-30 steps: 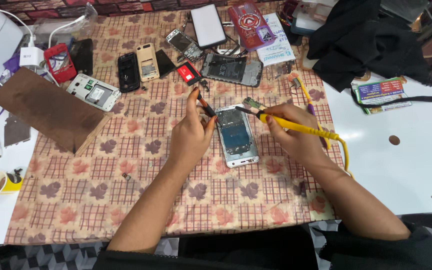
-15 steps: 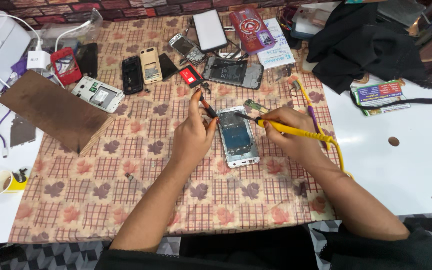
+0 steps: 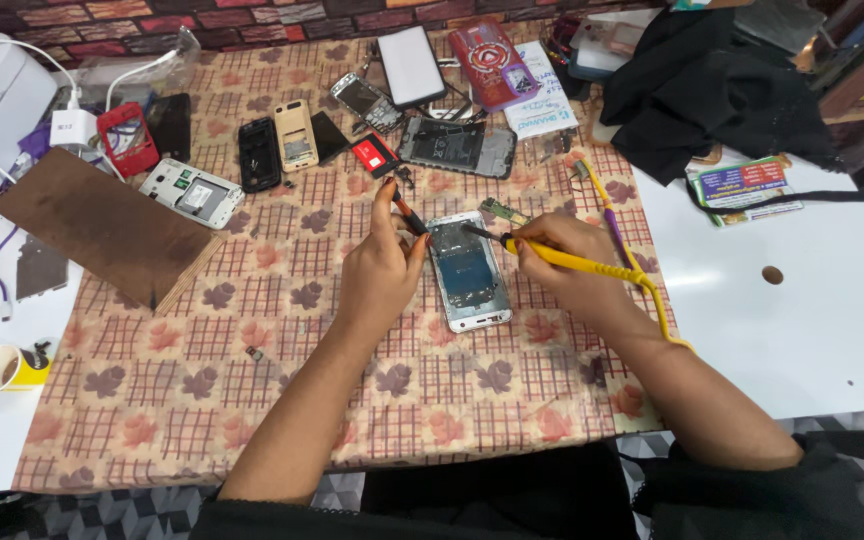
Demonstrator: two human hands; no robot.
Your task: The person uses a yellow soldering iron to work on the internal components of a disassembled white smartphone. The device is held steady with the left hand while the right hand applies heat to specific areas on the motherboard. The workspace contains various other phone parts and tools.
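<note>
Fingers of the right hand (image 3: pixel 562 262) are pinched, pen-fashion, around a yellow-handled soldering iron (image 3: pixel 577 262), its dark tip resting at the upper edge of an opened phone (image 3: pixel 467 272). The left hand (image 3: pixel 380 270) is closed on a small red-and-black tool (image 3: pixel 409 216), thumb and forefinger clamped near its working end, which meets the phone's upper left corner. The phone lies flat, back cover off, on a patterned cloth (image 3: pixel 282 350), between the two hands and touching both tools. For a clean joint, the heels of both hands are best kept braced on the cloth, the iron's tip held on one contact only, and the left tool kept steady. The iron's yellow cord (image 3: pixel 664 310) loops off past the right wrist; slack here prevents tugging. Beyond lie a small circuit board (image 3: pixel 504 211) just beside the phone, dismantled handsets (image 3: pixel 262 153), a brown board (image 3: pixel 102 227) and a paper cup (image 3: pixel 2 368) at far left.
</note>
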